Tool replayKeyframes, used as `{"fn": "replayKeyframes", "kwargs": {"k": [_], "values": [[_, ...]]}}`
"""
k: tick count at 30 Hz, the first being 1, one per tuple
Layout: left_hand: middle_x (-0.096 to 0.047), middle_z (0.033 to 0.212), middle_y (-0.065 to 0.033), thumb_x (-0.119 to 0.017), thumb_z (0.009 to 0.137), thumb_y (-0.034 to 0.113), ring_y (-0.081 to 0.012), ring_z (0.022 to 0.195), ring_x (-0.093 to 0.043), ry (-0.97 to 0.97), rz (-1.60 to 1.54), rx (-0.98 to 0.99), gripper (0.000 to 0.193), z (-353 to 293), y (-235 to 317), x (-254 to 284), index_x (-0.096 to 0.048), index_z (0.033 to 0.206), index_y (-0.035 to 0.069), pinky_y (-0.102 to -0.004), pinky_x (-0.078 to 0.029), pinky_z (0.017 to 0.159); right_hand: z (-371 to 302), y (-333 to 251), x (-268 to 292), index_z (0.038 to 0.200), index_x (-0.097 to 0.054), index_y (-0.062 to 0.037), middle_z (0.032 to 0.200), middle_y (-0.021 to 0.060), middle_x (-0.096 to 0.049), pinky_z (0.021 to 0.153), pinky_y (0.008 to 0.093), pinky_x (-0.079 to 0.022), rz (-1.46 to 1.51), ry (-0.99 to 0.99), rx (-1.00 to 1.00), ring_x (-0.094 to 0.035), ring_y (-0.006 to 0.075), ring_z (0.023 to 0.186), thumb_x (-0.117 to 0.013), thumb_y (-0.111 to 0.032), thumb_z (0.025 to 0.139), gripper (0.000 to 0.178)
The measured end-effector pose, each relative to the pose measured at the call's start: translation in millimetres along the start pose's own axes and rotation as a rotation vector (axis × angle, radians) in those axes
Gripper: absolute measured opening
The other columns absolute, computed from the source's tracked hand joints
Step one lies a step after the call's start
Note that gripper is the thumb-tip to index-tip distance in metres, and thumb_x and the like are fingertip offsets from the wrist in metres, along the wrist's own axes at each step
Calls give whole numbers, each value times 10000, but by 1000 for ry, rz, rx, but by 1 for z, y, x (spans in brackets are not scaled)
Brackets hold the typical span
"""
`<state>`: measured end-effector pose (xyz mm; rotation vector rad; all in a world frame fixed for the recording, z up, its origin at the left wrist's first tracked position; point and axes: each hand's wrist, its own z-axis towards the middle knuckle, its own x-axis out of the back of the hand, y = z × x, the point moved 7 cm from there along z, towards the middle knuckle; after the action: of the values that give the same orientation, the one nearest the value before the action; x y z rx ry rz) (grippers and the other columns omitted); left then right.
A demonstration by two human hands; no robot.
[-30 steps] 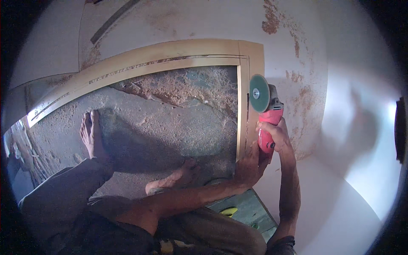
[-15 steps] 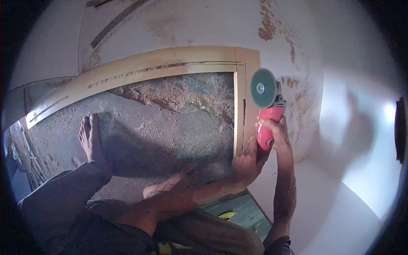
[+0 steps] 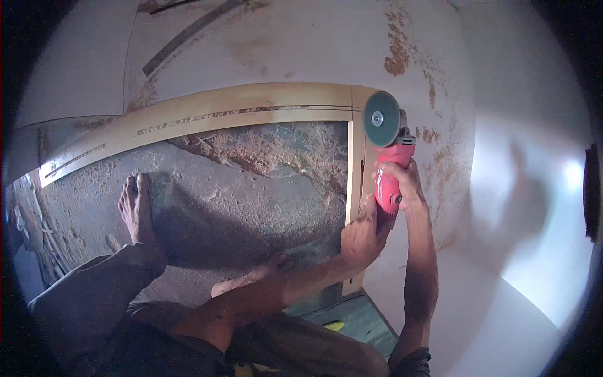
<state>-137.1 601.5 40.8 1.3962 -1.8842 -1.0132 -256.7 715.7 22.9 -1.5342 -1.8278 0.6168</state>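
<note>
My right hand [image 3: 405,182] grips the red body of an angle grinder [image 3: 391,169]. Its round grey-green disc [image 3: 381,119] sits over the top right corner of a pale wooden frame [image 3: 251,103]. My left hand [image 3: 361,235] presses on the frame's right upright [image 3: 357,182], just below the grinder's rear end and touching it. Both forearms come up from the lower edge. The frame lies flat, with sawdust streaks along its top rail.
My bare feet [image 3: 135,210] rest on a sawdust-covered floor [image 3: 251,188] inside the frame. A white board [image 3: 490,125] with sawdust patches lies under and right of the frame. A yellow object [image 3: 334,326] lies on a green surface near my knee.
The grinder and my right hand have shifted slightly up along the frame's right upright toward the corner. My left hand stays pressed on the upright.
</note>
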Motion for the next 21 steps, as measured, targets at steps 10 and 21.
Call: {"fn": "replayKeyframes", "kwargs": {"k": [10,21], "values": [[-705,886,-270,-651,968,402,-480,788,-705,41,15,-29,650,1,-1,3,-308,1389,45,-577,-556,715,-1,-5,-6,1063,-641,-49,855,58,-689,619,336,-571,8,-11,-11,-699,175,708,-830,-223,778,383],[-705,950,-277,-639,974,434,-478,836,-705,-9,12,27,694,3,1,3,-311,1415,11,-568,-561,731,2,1,1,1095,-619,-57,895,65,-684,659,365,-588,-35,0,-39,-712,195,754,-838,-241,780,425]]}}
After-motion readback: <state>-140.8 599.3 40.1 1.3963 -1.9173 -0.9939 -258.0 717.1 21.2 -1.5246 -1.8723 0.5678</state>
